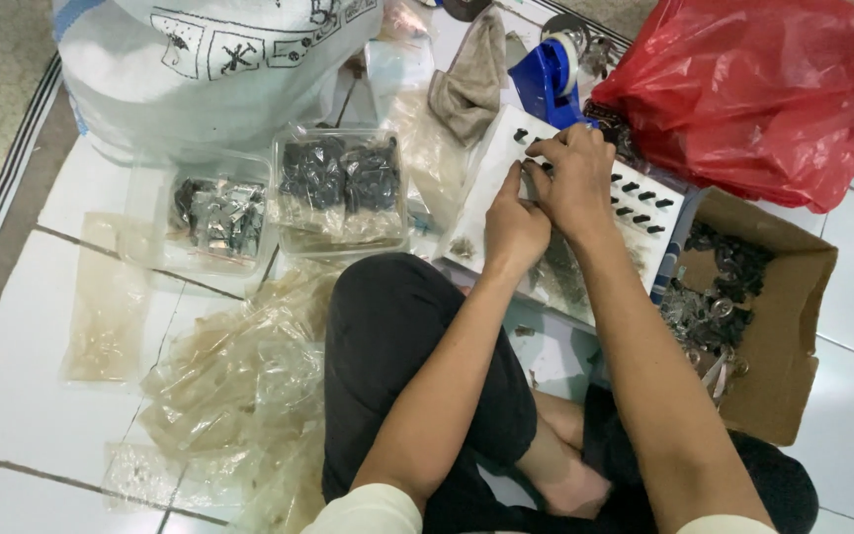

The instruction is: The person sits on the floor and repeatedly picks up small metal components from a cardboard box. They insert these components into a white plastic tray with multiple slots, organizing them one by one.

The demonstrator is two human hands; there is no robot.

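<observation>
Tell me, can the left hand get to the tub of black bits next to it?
Probably yes. The left hand sits just right of the clear tub, which looks open-topped, with nothing between them.

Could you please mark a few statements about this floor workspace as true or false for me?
1. Both hands, left hand and right hand, meet over the white tray. True.
2. The plastic bag at the upper right is green. False: it is red.
3. The cardboard box holds small dark parts. True.
4. The blue tape dispenser lies inside the cardboard box. False: it stands beyond the tray, outside the box.
5. Two clear containers sit left of the tray. True.
</observation>
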